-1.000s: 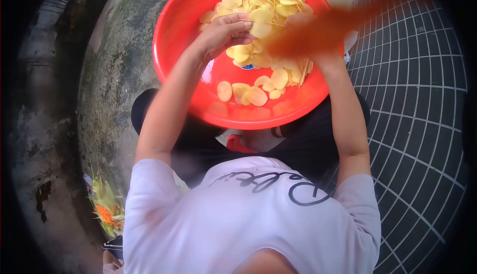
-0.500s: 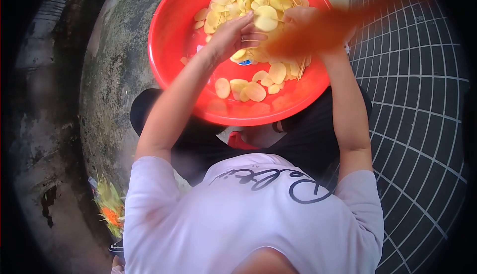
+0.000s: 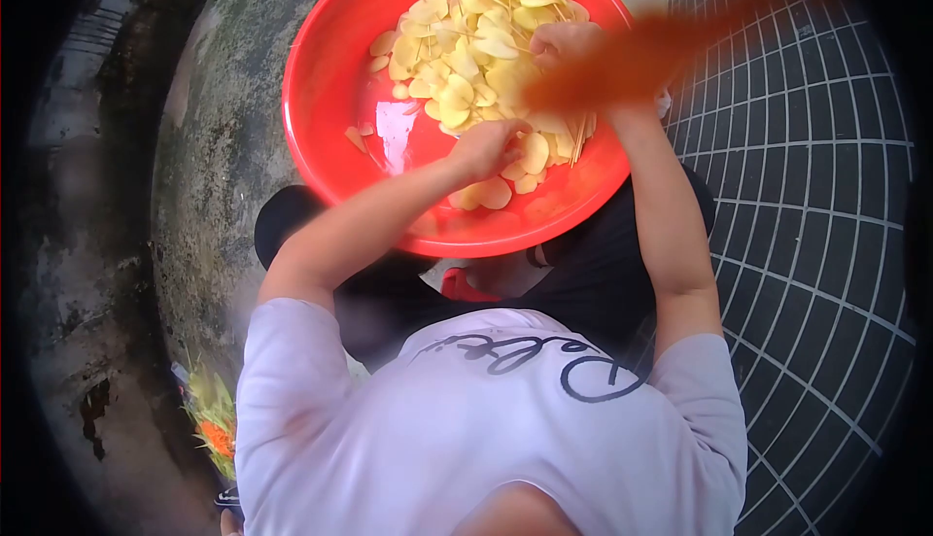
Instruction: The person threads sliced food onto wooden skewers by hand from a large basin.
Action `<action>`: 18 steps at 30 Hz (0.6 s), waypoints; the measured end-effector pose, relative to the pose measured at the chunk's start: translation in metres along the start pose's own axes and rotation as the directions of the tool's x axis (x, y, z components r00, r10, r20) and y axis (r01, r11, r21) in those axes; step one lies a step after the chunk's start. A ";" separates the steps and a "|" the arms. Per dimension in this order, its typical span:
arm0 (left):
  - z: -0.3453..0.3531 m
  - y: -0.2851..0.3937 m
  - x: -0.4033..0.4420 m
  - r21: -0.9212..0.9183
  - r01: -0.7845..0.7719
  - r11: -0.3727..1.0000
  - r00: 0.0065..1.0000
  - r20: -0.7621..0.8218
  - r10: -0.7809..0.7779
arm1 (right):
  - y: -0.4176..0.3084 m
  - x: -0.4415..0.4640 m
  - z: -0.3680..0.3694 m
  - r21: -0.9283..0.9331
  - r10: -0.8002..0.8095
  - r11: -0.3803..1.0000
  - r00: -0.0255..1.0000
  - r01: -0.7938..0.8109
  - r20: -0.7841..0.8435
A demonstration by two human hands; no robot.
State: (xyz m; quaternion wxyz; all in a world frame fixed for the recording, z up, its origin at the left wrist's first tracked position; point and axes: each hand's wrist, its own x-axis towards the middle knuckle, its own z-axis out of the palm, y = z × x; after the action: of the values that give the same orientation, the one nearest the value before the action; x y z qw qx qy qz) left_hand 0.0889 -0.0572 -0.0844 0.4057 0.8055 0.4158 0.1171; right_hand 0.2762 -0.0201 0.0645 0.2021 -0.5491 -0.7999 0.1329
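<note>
A wide red basin (image 3: 340, 60) holds a heap of pale yellow slices (image 3: 457, 60), several with thin sticks through them. Low in the basin, my left hand (image 3: 493, 147) is closed over loose slices (image 3: 494, 193); what its fingertips pinch is too small to make out. On the right of the heap is my right hand (image 3: 569, 42), its fingers curled at the slices and partly hidden by an orange-brown blur. Whatever it grips cannot be made out. Thin sticks (image 3: 582, 138) lie at the right inside the basin.
The basin stands by my bent legs (image 3: 593, 274). Dark tiled floor (image 3: 807, 206) lies to the right, rough stained concrete (image 3: 219, 147) to the left. Green leaves with something orange (image 3: 216, 419) are at the lower left, near part of another person.
My left hand has moved down from the heap to the loose slices. The round slice between my hands is no longer seen there. My right hand has stayed near the heap's right side.
</note>
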 end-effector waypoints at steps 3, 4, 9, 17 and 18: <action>0.002 -0.003 0.003 -0.117 0.039 0.992 0.999 -0.013 -0.040 | -0.006 0.000 0.002 0.026 -0.021 0.999 1.000 0.021 0.009; 0.001 -0.004 0.004 -0.171 0.063 0.983 0.998 -0.013 -0.066 | -0.006 0.000 0.002 0.027 -0.039 0.999 0.999 0.038 0.006; -0.029 -0.013 0.021 -0.514 0.302 0.803 0.946 0.055 -0.320 | 0.011 0.003 0.014 0.049 -0.078 0.996 0.996 0.080 -0.041; -0.134 0.009 0.007 -0.814 0.042 0.579 0.902 -0.218 -0.373 | 0.014 -0.001 0.003 -0.024 -0.027 0.999 0.987 0.023 -0.159; -0.142 0.014 0.005 -0.799 0.006 0.601 0.896 -0.263 -0.358 | 0.013 0.000 0.003 -0.036 -0.030 0.999 0.986 0.024 -0.162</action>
State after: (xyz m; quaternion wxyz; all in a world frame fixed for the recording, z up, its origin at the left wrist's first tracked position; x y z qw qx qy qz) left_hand 0.0252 0.0208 0.0166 0.6313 0.4585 0.4779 0.4035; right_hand 0.2860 -0.0154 0.0560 0.2591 -0.5507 -0.7902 0.0712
